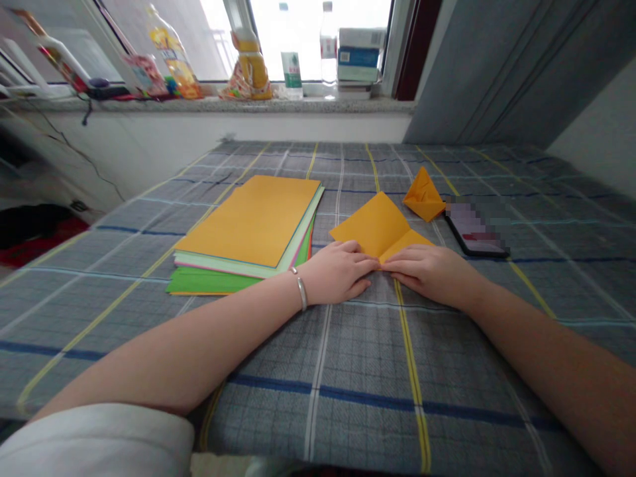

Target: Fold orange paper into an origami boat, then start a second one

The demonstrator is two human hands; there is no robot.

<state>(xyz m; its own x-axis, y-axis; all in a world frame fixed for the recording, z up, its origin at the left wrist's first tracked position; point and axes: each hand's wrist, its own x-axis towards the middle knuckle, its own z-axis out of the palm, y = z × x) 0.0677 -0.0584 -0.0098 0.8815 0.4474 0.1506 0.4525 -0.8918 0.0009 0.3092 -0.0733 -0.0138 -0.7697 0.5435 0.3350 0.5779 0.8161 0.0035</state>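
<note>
An orange sheet of paper [376,222] with crease lines lies on the checked cloth, one corner pointing away from me. Both hands press on its near edge, their fingertips almost meeting at the middle. My left hand [342,270], below a silver bangle, has its fingers bent over the paper's left part. My right hand [430,273] lies over the right part, fingers together along the edge. The paper under the fingers is hidden. Just beyond, to the right, sits a folded orange paper shape [424,195] with a pointed top.
A stack of coloured paper [253,218], orange on top, lies left of my hands. A phone [474,228] rests to the right. Bottles, boxes [358,56] and a yellow container [252,69] stand on the windowsill [318,106]. A grey curtain [487,73] hangs at the right.
</note>
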